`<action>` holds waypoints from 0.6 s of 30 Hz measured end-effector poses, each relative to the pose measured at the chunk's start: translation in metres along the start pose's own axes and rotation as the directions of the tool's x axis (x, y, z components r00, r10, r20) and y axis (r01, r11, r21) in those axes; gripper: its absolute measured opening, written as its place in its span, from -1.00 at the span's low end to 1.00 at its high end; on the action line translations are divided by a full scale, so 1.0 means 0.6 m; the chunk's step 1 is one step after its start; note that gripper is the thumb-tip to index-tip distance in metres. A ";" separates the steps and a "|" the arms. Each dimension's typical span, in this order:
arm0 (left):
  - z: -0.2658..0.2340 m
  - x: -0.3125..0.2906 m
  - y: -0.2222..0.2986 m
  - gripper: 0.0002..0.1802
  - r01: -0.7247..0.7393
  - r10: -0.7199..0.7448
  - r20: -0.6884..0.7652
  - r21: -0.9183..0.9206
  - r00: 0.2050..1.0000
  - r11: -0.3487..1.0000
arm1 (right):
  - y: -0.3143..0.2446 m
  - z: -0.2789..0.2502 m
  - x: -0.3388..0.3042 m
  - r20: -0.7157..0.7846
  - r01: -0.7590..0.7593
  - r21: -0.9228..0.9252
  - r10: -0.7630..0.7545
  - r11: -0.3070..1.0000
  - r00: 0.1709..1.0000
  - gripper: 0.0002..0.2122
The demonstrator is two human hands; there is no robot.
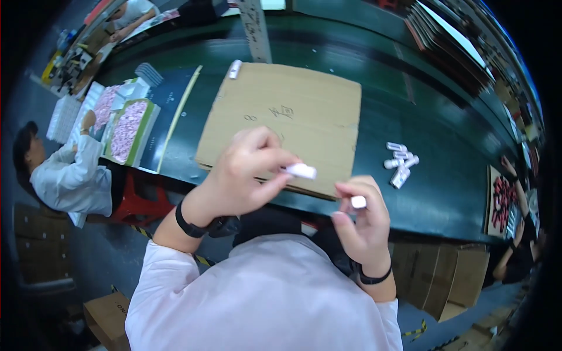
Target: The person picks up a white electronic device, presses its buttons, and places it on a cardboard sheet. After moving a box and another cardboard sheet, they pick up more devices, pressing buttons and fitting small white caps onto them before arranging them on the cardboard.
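White piece (302,171) over cardboard (310,96) on green table (445,169); red stool (140,196).

Fairly bright, cool light; soft sheen on green tabletop (440,196); rim black, edges bowed; small white piece (302,171) blurred.

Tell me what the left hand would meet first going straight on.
Probably the right hand, whose fingers lie ahead of the small pale piece the left hand holds; relative depth is unclear.
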State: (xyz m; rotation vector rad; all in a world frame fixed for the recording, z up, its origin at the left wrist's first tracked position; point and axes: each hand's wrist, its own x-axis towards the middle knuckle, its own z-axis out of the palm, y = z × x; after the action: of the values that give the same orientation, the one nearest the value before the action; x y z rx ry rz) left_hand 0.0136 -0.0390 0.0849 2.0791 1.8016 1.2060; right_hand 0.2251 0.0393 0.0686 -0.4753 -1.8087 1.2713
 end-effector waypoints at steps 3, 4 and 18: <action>-0.044 0.032 -0.067 -0.83 0.022 -0.015 -0.063 0.117 0.998 0.993 | 0.026 -0.027 -0.013 -0.009 -0.165 0.194 0.170 0.967 0.985 -0.87; -0.055 0.041 -0.093 -0.83 0.027 -0.018 -0.067 0.135 0.998 0.991 | 0.038 -0.035 -0.014 0.000 -0.158 0.208 0.161 0.965 0.987 -0.87; -0.100 0.142 -0.286 -0.85 0.050 -0.019 -0.058 0.595 0.998 0.802 | 0.066 -0.068 -0.018 0.087 -0.302 0.154 0.291 0.941 0.953 -0.86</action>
State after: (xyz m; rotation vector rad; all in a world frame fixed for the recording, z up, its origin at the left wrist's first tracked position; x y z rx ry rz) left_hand -0.1600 0.0601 0.0669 2.2996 2.4807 0.7287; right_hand 0.2578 0.0714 0.0332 -0.6381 -1.7078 1.6457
